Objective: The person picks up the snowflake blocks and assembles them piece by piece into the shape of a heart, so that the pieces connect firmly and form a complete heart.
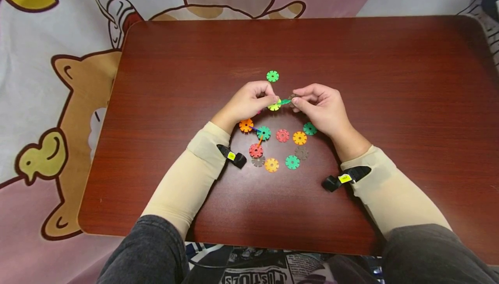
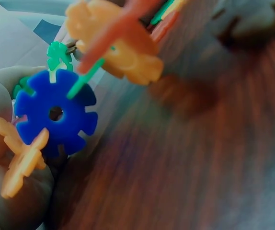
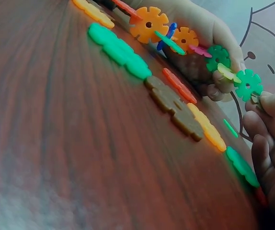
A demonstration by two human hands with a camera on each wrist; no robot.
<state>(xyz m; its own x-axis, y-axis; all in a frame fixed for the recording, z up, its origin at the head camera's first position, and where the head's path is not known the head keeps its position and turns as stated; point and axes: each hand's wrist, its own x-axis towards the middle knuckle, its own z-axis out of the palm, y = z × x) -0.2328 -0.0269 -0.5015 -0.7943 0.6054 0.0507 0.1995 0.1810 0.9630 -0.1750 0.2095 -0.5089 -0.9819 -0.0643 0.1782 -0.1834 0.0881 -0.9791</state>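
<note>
My left hand (image 1: 251, 100) pinches a yellow-green notched plastic disc (image 1: 274, 106) near the end of a chain of interlocking discs. Slotted into that disc is a green disc (image 3: 248, 86), seen edge-on from the head. My right hand (image 1: 325, 106) pinches a brown disc (image 1: 292, 97) between thumb and fingers, right at the green disc's rim. Back along the chain come a pink disc (image 3: 200, 51), an orange disc (image 3: 149, 24) and a blue disc (image 2: 56, 113), which shows large beside the left palm in the left wrist view. Fingers partly cover the brown disc.
Loose discs lie on the brown table (image 1: 409, 115) below the hands, among them a red disc (image 1: 282, 135), a yellow-orange disc (image 1: 271, 165) and a grey-brown disc (image 1: 302, 152). One green disc (image 1: 272, 76) lies beyond the hands. A patterned cloth (image 1: 33, 80) borders the table's left side.
</note>
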